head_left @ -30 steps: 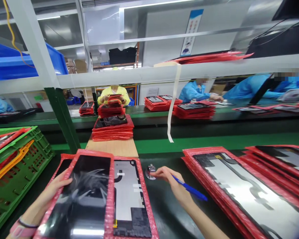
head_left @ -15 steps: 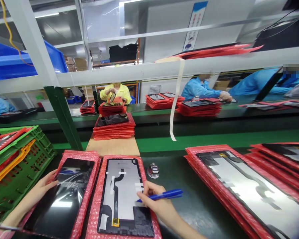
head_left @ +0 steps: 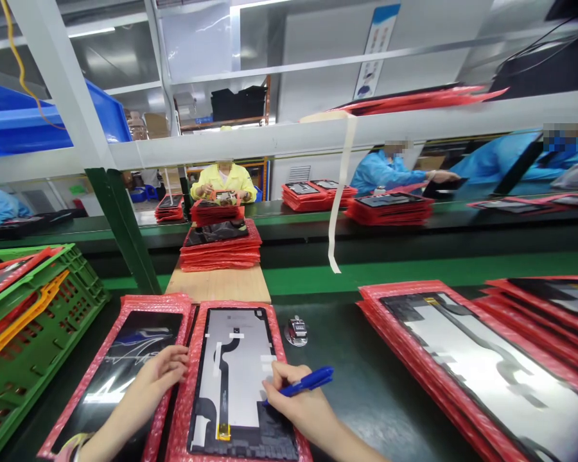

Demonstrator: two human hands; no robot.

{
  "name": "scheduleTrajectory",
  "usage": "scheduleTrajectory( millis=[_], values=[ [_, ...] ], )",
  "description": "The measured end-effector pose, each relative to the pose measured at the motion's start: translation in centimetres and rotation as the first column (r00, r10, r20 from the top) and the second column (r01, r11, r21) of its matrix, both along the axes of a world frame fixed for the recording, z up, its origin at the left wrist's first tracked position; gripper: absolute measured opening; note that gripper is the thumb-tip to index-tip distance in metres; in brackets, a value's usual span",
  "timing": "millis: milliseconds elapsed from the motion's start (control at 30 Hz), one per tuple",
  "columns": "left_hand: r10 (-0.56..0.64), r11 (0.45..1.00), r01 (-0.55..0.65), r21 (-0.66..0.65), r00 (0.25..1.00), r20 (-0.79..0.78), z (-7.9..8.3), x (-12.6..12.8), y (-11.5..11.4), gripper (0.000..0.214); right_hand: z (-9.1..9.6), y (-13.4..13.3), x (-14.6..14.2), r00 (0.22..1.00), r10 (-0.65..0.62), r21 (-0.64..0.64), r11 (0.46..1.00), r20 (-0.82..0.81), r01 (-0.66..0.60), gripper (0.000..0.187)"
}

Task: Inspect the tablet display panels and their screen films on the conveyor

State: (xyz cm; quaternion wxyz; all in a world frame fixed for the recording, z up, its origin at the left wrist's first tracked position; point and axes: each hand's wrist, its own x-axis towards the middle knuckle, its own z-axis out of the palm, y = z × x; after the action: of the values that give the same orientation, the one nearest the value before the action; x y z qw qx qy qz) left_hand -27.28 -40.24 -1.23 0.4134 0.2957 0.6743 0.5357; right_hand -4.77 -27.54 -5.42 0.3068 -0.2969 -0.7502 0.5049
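Note:
My right hand [head_left: 296, 391] grips a blue pen [head_left: 311, 381], its tip low over the right side of a tablet screen panel [head_left: 243, 366]. That panel lies back side up on red bubble wrap [head_left: 180, 420], showing a silver-white back, black tape and a ribbon cable. My left hand [head_left: 161, 372] is open, fingers loosely bent, above the right edge of a glossy black screen [head_left: 106, 378]. This screen rests face up on its own red bubble wrap [head_left: 84, 385]. Whether the left fingertips touch the wrap between the two panels, I cannot tell.
A small metal device [head_left: 297, 330] sits behind the panel. Stacked wrapped panels [head_left: 481, 359] stand at right. A green crate [head_left: 52, 333] is at left. More wrapped panels [head_left: 220, 247] pile on a wooden board [head_left: 221, 282]. Tape [head_left: 336, 212] hangs from a rail; co-workers sit beyond.
My left hand has moved right, from the black screen's left edge to its right side. The pen in my right hand has shifted slightly down the panel.

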Motion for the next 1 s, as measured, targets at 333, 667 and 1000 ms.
scheduleTrajectory(
  millis=[333, 667, 1000],
  values=[
    [-0.014, 0.988, 0.051, -0.144, 0.968, 0.249, 1.7, 1.2, 2.5, 0.041, -0.2, 0.9, 0.0, 0.987, -0.016, -0.350, 0.936, -0.161, -0.042, 0.045],
    [-0.057, 0.998, 0.063, -0.008, 0.946, 0.319, 0.1, 6.0, 4.8, 0.037, -0.2, 2.2, 0.9, 0.961, -0.052, -0.502, 0.860, -0.272, -0.096, 0.053],
    [-0.003, 0.941, -0.083, 0.328, 0.967, 0.254, 5.4, 5.8, 4.7, 0.062, 6.9, 5.2, 3.6, 0.839, -0.256, -0.323, 0.941, -0.480, 0.102, 0.034]
  ],
)
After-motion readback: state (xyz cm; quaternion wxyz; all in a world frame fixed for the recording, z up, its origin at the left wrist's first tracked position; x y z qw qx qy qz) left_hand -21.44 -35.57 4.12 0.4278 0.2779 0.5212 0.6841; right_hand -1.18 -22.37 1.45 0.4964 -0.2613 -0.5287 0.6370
